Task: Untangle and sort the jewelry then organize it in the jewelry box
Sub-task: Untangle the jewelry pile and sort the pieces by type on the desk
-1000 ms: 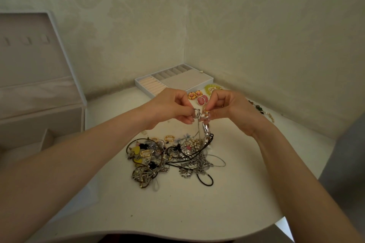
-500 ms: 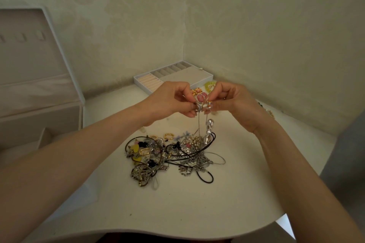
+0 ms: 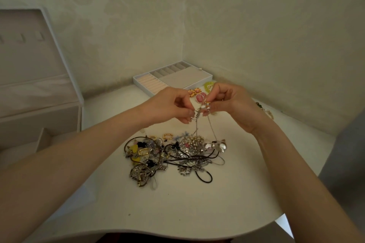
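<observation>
A tangled pile of jewelry [image 3: 169, 156] lies mid-table: silver chains, black cords, gold rings, pearls. Above it my left hand [image 3: 169, 104] and my right hand [image 3: 231, 102] pinch the top ends of a thin silver chain [image 3: 211, 128]. Its two strands hang down into the pile, and its silver pendant [image 3: 220, 145] rests at the pile's right edge. Behind the hands stands the white jewelry tray [image 3: 194, 85] with ring rolls and small compartments. The open jewelry box [image 3: 29, 89] stands at the left, lid raised.
Sorted pieces lie behind my hands: orange and pink earrings [image 3: 197, 94] and a yellow-green piece [image 3: 208, 85]. A beaded strand [image 3: 265, 110] lies at the right by the wall. The white table [image 3: 177, 207] ends in a curved front edge; walls meet in the far corner.
My hands stayed pinched together over the pile. The chain's strands spread apart, and the pendant dropped from hanging under my hands to the pile's right edge.
</observation>
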`<action>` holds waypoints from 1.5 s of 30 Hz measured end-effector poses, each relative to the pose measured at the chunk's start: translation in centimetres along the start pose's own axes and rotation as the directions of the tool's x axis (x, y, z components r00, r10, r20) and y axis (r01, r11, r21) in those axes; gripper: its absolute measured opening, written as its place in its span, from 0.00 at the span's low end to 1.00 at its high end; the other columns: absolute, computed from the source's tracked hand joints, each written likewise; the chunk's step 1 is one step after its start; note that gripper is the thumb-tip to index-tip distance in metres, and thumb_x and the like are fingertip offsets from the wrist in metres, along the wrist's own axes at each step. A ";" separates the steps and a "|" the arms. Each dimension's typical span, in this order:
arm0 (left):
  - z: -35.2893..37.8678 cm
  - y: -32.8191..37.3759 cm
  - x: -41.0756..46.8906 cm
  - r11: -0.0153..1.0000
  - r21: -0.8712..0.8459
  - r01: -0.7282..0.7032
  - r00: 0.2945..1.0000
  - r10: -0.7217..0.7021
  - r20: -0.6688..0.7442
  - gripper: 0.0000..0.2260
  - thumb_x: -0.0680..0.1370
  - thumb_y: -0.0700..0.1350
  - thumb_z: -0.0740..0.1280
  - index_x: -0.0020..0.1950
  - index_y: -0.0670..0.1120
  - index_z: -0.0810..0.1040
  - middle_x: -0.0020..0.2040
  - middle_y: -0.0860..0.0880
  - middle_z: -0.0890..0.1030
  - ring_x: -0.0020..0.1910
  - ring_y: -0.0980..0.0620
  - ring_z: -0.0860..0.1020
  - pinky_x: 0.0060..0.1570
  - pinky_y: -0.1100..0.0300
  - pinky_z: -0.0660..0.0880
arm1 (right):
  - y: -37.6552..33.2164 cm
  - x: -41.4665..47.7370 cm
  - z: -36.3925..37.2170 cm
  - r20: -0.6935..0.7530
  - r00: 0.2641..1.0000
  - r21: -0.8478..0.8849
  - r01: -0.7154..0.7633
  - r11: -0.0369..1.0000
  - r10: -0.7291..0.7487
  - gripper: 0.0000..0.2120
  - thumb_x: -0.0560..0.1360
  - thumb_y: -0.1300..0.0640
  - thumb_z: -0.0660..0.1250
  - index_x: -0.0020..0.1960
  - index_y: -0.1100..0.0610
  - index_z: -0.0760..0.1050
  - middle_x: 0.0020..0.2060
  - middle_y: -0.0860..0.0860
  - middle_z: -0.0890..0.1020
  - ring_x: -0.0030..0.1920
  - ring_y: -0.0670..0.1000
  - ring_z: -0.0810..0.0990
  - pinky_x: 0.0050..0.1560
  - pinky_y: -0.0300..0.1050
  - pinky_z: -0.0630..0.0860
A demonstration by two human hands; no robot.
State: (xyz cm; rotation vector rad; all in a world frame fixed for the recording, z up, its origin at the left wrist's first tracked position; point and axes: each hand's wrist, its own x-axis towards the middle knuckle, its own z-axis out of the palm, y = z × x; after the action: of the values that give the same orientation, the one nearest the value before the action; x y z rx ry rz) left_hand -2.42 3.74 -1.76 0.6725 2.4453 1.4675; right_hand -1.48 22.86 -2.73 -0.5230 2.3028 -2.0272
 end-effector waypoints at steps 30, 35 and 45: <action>-0.5 0.7 -0.1 0.858 -0.488 0.163 0.987 -0.150 0.064 0.08 0.75 0.31 0.64 0.50 0.40 0.79 0.37 0.48 0.81 0.34 0.55 0.80 0.39 0.66 0.79 | 0.1 0.1 0.5 0.004 1.000 -0.109 0.003 0.994 -0.003 0.13 0.69 0.76 0.67 0.36 0.59 0.76 0.32 0.56 0.80 0.30 0.47 0.79 0.30 0.37 0.71; -0.2 0.5 -0.2 0.921 -0.380 0.085 0.996 -0.086 0.015 0.10 0.74 0.29 0.64 0.53 0.40 0.77 0.41 0.46 0.80 0.36 0.54 0.82 0.41 0.64 0.79 | 0.1 0.0 0.6 0.037 0.999 -0.102 -0.010 0.995 0.014 0.12 0.69 0.75 0.67 0.37 0.59 0.75 0.29 0.52 0.81 0.29 0.46 0.79 0.31 0.38 0.72; -0.4 0.2 0.0 0.956 -0.285 0.072 0.995 -0.088 -0.047 0.02 0.74 0.34 0.68 0.46 0.38 0.78 0.44 0.41 0.81 0.39 0.51 0.83 0.45 0.61 0.81 | 0.4 0.2 1.3 -0.009 1.000 -0.096 0.025 0.995 -0.026 0.13 0.68 0.76 0.68 0.37 0.60 0.75 0.31 0.53 0.81 0.31 0.46 0.81 0.34 0.37 0.77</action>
State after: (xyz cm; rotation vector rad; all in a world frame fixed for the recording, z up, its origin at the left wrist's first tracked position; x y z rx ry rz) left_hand -2.55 3.50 -1.41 0.4707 2.2085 1.7799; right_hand -1.47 21.55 -3.25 -0.5506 2.4218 -1.9424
